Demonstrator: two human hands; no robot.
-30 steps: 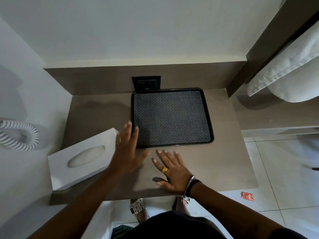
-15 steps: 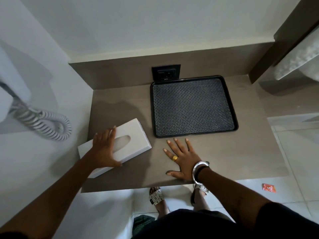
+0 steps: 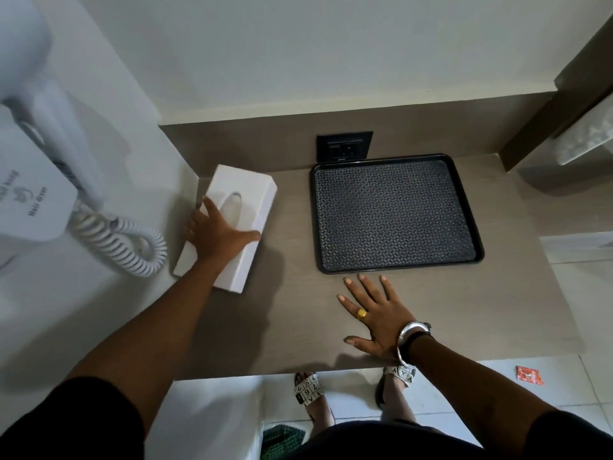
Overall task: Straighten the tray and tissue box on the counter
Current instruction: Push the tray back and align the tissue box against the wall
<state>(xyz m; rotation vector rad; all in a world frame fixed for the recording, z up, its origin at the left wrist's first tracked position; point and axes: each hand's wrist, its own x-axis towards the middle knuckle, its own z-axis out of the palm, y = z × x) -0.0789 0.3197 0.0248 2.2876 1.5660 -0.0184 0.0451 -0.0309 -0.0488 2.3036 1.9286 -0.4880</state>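
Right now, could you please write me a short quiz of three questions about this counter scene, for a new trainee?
1. True or false: the left hand lies on the tissue box.
2. Which item stands against the back wall, just below the power outlet?
A. a kettle
B. the black tray
C. a cup
3. Fill in: the right hand rests flat on the ____, in front of the tray and not touching it.

Key: 1 true; 2 B; 3 counter.
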